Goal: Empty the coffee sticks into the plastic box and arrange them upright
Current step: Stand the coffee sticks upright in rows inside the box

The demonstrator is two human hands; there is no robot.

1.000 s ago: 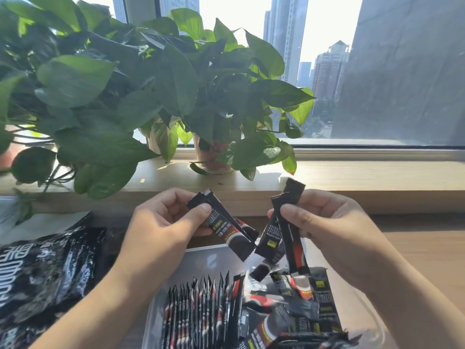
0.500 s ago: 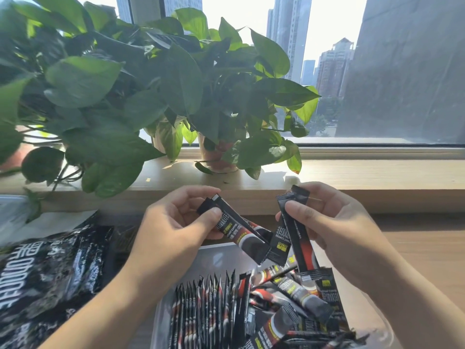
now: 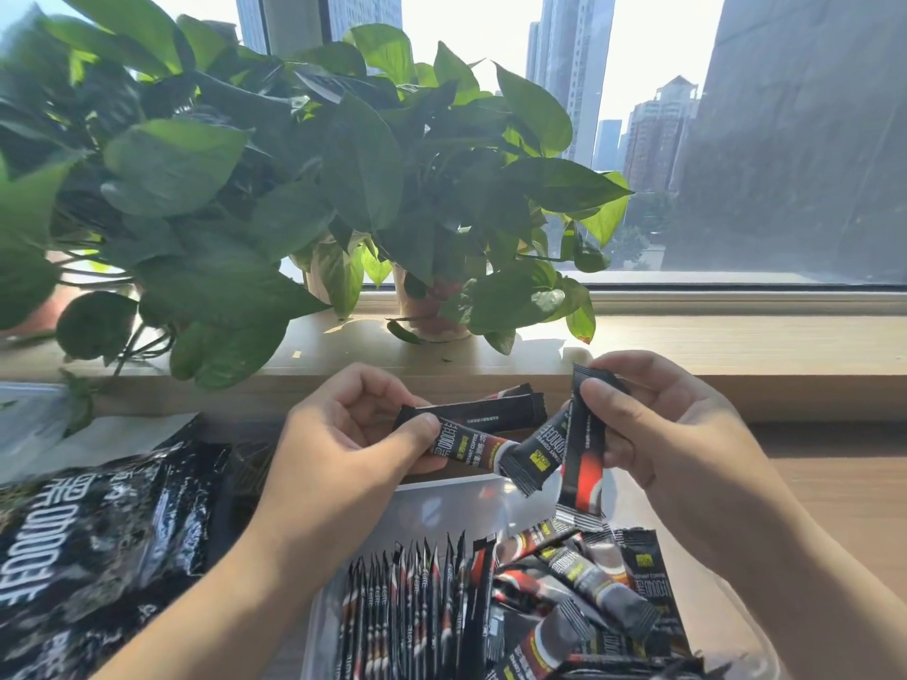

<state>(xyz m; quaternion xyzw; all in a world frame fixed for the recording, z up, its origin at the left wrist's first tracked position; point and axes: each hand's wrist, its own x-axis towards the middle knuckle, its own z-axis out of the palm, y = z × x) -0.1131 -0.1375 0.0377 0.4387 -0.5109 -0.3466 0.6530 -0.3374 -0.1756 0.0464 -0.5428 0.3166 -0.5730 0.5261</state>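
Hands round coffee sticks above box

1. Sticks gripped by the right hand: black, white lettering, a yellow square, a red-and-white patch.
2. Upper stick in the left hand: plain black, one thin pale line of print.
3. Row of sticks below both grips: black edges flecked red and white.
4. Box beneath the grips: clear, colourless.
5. Bag left of the grips: glossy black, white lettering.
6. Leaves beyond the grips: green.
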